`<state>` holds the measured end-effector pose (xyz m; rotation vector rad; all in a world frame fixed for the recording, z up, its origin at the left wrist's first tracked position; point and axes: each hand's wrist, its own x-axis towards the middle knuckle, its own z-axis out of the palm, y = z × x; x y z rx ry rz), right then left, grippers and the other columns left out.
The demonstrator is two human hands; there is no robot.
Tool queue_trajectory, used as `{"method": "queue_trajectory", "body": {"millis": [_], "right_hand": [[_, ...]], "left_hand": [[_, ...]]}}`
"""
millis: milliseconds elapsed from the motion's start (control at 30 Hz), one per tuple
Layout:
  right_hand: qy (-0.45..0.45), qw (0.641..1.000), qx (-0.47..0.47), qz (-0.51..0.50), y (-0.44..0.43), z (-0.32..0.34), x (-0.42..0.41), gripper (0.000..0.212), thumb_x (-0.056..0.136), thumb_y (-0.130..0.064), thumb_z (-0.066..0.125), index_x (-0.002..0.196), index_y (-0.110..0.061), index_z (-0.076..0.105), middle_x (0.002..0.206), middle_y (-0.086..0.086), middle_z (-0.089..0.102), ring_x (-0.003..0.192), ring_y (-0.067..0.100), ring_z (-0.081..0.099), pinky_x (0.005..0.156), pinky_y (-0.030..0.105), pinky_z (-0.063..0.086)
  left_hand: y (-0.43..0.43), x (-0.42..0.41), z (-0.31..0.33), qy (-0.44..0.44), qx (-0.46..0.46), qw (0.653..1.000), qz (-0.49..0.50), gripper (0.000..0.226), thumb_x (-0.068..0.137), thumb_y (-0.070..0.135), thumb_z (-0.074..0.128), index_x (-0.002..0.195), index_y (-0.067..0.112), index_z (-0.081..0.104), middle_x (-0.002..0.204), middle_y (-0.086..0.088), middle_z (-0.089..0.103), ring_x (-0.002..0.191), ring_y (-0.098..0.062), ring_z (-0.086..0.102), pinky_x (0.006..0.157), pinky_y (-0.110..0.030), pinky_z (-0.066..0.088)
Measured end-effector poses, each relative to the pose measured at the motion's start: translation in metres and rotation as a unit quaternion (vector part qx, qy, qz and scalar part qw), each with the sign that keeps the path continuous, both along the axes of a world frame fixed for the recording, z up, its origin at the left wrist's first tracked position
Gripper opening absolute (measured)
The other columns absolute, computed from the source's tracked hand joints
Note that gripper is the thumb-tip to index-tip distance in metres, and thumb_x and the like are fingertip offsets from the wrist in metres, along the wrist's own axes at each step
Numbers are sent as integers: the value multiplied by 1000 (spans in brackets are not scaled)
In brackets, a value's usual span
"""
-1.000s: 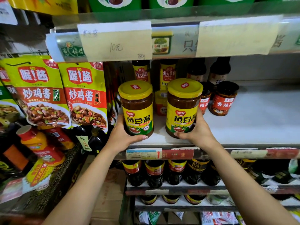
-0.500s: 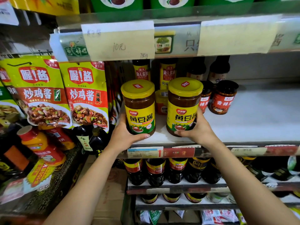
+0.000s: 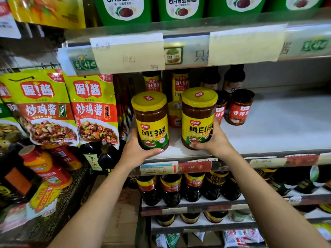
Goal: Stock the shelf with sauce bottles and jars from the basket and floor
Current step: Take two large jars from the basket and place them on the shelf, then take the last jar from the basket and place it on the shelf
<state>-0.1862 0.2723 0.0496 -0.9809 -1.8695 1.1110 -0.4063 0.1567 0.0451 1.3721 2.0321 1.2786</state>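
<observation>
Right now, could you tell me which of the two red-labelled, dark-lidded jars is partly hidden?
The left red-labelled jar: the yellow-lidded jar gripped by the right hand covers its left side. The right red-labelled jar stands in full view.

Left jar (image 3: 151, 120): glass, dark brown paste, yellow lid with red logo, yellow label with green base. Upright, label facing near, at shelf's near left corner. Left hand (image 3: 136, 153) grips it low, thumb across base.

Right jar (image 3: 198, 117): same kind, upright, just beside the first with a small gap. Right hand (image 3: 216, 142) grips its lower right side.

Shelf (image 3: 277, 126): white board, right part bare. Cannot tell whether the jar bases touch it.
</observation>
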Motion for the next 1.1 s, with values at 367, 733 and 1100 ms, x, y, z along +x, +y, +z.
{"method": "queue_trajectory", "body": {"millis": [367, 733, 1100], "right_hand": [[36, 999, 16, 21, -1, 6, 7, 110, 58, -20, 87, 144, -23, 18, 133, -10, 39, 119, 6, 45, 99, 22, 44], [79, 994, 73, 1, -74, -7, 27, 60, 81, -19, 69, 133, -16, 40, 121, -2, 41, 115, 11, 45, 100, 40, 44], [-2, 968, -10, 250, -174, -41, -55, 60, 84, -24, 66, 137, -19, 40, 131, -8, 46, 118, 2, 44, 85, 7, 45]], "left_hand": [[-12, 25, -1, -66, 33, 996, 52, 92, 62, 21, 83, 137, 20, 30, 129, 3, 51, 121, -13, 48, 106, -36, 37], [-79, 68, -6, -162, 119, 962, 182, 55, 80, 4, 66, 129, 8, 40, 121, -4, 49, 115, -22, 52, 93, -27, 48], [-231, 52, -54, -176, 87, 916, 349, 30, 87, 8, 59, 113, 14, 46, 95, 4, 60, 98, -21, 57, 92, -36, 45]]}}
